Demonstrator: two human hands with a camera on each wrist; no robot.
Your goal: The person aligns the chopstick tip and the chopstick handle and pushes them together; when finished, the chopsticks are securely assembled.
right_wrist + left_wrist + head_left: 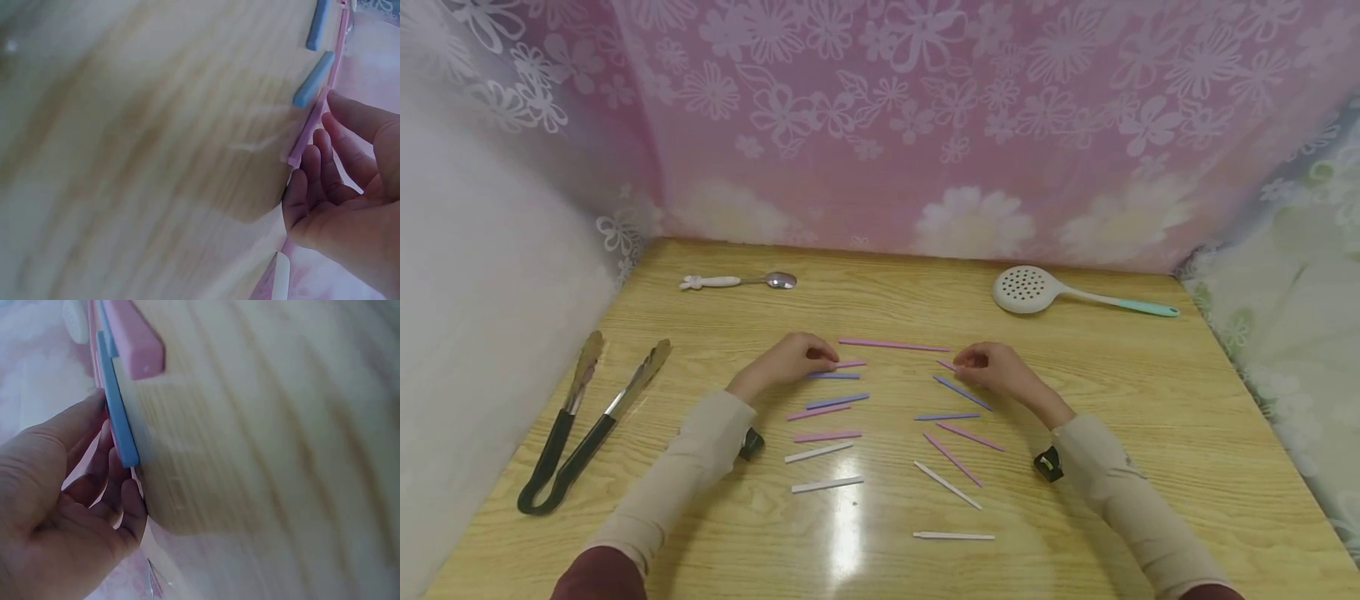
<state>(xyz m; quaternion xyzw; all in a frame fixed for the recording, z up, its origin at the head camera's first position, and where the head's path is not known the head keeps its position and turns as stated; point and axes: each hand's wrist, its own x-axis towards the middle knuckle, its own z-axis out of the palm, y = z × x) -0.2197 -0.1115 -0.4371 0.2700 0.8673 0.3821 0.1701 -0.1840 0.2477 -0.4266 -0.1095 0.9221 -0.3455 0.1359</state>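
In the head view my left hand (796,357) pinches a short pink stick (853,363) by its left end, low over the table. A blue stick (835,376) lies just in front of it and, in the left wrist view, hides most of it. My right hand (1000,368) holds another pink stick (307,128) between thumb and fingers, its left tip pointing inward. Close to that hand lies a slanted blue stick (962,392). Behind both hands a longer pink stick (895,344) stretches crosswise between the two columns of sticks.
Pink, blue and white sticks (827,485) lie in two columns on the wooden table (880,567). Tongs (568,450) rest at the left. A spoon (737,282) lies at the back left, a slotted skimmer (1026,290) at the back right. A floral cloth (865,125) hangs behind.
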